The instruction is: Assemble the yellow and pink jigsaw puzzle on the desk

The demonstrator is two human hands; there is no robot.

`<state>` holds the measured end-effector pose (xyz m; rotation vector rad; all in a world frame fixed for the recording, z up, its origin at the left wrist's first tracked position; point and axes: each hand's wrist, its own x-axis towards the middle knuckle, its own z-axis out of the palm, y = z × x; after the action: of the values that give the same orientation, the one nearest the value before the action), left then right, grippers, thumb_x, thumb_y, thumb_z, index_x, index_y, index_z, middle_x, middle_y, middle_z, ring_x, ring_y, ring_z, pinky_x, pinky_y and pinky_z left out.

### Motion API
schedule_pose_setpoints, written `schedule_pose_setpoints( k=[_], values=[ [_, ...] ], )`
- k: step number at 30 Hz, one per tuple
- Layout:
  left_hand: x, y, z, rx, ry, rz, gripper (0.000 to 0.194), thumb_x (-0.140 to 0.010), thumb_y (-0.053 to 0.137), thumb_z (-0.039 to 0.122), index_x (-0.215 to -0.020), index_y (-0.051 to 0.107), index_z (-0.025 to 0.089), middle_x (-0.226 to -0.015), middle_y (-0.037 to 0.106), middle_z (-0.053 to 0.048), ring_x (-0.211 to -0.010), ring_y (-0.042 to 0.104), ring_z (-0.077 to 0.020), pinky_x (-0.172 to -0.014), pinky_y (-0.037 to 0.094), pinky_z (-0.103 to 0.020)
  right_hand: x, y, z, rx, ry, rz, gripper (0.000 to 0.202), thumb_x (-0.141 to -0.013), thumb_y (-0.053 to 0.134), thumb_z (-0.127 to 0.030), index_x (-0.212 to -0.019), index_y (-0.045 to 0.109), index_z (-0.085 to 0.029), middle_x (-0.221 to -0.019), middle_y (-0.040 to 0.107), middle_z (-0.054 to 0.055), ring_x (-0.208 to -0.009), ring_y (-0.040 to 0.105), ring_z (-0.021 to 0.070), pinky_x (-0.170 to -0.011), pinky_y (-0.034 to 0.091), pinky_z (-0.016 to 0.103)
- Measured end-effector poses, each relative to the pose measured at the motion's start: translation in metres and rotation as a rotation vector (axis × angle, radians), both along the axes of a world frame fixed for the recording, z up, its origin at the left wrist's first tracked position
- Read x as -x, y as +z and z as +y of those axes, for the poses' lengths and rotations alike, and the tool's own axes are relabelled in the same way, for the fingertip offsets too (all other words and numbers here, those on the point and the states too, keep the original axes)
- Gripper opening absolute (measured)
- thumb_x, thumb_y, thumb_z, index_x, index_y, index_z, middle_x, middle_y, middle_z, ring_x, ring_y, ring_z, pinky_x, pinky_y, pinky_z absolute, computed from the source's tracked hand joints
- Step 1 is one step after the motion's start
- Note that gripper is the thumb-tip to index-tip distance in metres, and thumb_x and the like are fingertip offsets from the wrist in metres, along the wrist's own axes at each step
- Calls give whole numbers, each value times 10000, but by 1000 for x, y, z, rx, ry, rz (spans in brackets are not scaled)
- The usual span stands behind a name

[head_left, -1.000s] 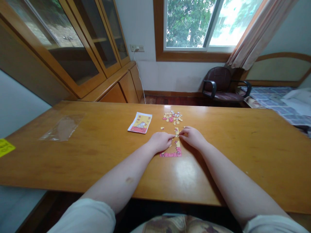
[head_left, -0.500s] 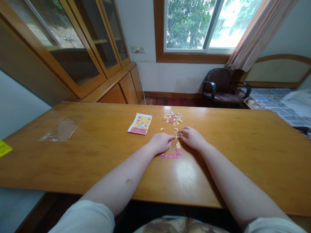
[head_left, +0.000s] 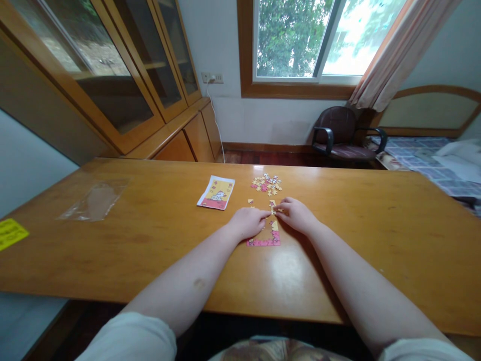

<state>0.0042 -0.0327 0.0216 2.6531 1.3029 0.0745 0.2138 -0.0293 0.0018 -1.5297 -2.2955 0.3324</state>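
Observation:
A partly joined jigsaw puzzle lies on the table before me, with a pink bottom row (head_left: 263, 242) and a yellow and pink right side (head_left: 275, 228). My left hand (head_left: 248, 221) rests over its middle, fingers curled and index finger stretched to a small yellow puzzle piece (head_left: 273, 211). From the other side, my right hand (head_left: 295, 213) pinches at the same piece with thumb and fingers. Just beyond the fingertips is another puzzle piece (head_left: 272, 203). A yellow corner piece (head_left: 250, 201) lies apart at the upper left. My left hand hides some pieces beneath it.
Loose puzzle pieces (head_left: 266, 184) are heaped behind the hands. A picture card (head_left: 217, 192) showing a white cartoon figure lies left of them. Farther left are a clear plastic bag (head_left: 93, 200) and a yellow label (head_left: 12, 233) on the wooden table (head_left: 158, 235). An armchair (head_left: 340, 133) stands beyond.
My right hand's fingertips have drawn very slightly left and down toward the left index finger. The view has shifted a little; the puzzle and the heap look the same.

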Motion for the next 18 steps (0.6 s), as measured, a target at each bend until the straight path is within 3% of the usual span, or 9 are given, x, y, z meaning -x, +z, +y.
schedule_pose_setpoints(
  k=[9, 18],
  values=[
    [-1, 2, -1, 4, -4, -5, 382, -915, 427, 316, -1245, 613, 364, -1054, 726, -32, -935, 678, -229, -808, 521, -329, -2, 6, -3, -7, 8, 2, 130, -837, 638, -266, -871, 751, -212, -929, 653, 56, -851, 622, 170, -801, 476, 269],
    [-1, 0, 0, 8, -16, -5, 384, -911, 435, 318, -1250, 609, 364, -1068, 723, -32, -937, 677, -230, -813, 523, -338, 0, 10, -3, 13, 12, -6, 122, -830, 641, -247, -872, 742, -191, -914, 656, 61, -837, 620, 164, -798, 471, 257]
  ],
)
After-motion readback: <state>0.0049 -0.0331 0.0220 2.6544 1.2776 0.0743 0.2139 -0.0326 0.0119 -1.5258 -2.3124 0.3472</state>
